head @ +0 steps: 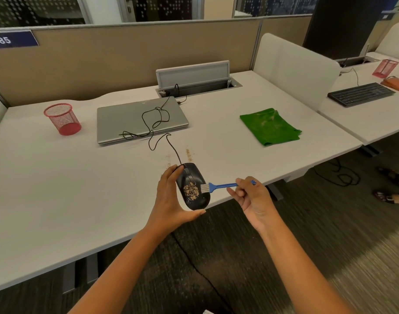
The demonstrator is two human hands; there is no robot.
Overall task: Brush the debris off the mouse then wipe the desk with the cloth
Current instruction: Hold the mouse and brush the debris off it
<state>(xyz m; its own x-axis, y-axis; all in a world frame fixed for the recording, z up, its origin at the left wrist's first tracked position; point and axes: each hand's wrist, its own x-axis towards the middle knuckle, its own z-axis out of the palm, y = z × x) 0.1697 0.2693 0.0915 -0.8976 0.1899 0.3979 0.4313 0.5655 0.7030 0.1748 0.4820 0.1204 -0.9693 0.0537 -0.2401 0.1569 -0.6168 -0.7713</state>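
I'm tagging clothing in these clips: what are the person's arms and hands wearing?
Nothing visible: both forearms are bare down to the frame's bottom edge, with no sleeves in view. The left hand and right hand show no gloves, rings, watch or bracelets.

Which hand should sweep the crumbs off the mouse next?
Right hand: it grips the brush, bristles beside the crumbs. Left hand holds the mouse.

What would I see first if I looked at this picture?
Probably the black mouse near the desk's front edge, held by the left hand, with brown crumbs piled on it. A blue brush in the right hand touches it. Farther back right lies a bright green cloth.
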